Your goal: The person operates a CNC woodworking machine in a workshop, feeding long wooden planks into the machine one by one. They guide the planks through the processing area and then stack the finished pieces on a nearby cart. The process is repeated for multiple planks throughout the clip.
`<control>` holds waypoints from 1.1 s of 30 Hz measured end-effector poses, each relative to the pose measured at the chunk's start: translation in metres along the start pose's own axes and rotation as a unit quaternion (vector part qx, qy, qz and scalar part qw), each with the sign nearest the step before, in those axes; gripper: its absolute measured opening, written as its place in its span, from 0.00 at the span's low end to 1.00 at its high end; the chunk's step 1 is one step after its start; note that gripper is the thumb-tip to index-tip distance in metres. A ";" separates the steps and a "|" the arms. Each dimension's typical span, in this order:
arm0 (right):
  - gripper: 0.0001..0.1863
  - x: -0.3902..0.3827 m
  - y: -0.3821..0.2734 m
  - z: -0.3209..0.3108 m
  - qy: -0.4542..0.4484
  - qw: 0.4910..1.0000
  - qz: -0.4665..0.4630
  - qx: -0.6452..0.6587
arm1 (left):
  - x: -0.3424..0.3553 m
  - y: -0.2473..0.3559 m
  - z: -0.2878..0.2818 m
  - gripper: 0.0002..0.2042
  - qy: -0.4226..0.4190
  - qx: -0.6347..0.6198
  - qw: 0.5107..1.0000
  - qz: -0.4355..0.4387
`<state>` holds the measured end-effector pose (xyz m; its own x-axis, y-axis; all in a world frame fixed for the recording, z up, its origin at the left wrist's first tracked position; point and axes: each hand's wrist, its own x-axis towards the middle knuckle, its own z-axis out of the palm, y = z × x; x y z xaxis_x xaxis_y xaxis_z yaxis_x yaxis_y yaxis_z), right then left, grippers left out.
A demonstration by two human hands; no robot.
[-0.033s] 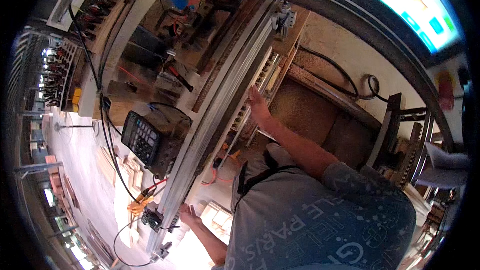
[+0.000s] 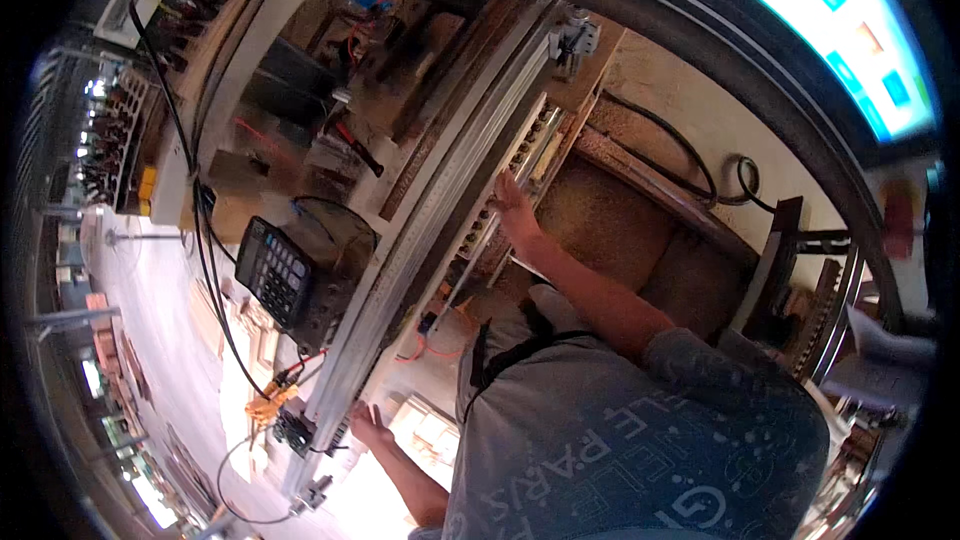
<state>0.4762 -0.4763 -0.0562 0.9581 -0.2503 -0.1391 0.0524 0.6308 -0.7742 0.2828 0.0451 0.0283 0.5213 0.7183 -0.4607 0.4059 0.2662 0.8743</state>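
One long metal rail point(image 2: 420, 225) is seen running diagonally, with a strip of small round parts point(image 2: 522, 148) set along its near side. Beside this strip the right hand point(image 2: 516, 215) is held, its fingers slightly apart; whether anything is gripped cannot be told. Near the rail's lower end, the left hand point(image 2: 372, 428) is held palm-side partly visible, its fingers bent toward the near edge; whether they are clamped on it cannot be made out. Beyond the rail, a dark keypad point(image 2: 272, 272) is tilted, and a lit screen point(image 2: 840, 30) is seen at the upper right.
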 end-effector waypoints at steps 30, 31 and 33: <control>0.25 -0.009 -0.048 -0.081 -0.034 0.987 0.153 -0.025 | 0.012 -0.003 0.034 0.22 -0.054 0.657 0.676 0.331; 0.25 -0.020 -0.043 -0.089 0.008 0.982 0.179 -0.066 | 0.003 -0.004 0.038 0.22 -0.041 0.656 0.663 0.357; 0.23 -0.053 -0.032 -0.098 0.077 0.957 0.234 -0.152 | -0.003 -0.003 0.028 0.23 -0.045 0.640 0.699 0.316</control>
<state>0.3961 -0.5550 -0.0845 0.8030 -0.1129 -0.5853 -0.4784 0.4635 -0.7458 0.3015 0.0240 0.0226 0.9218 0.3741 -0.1017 0.3825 -0.9204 0.0811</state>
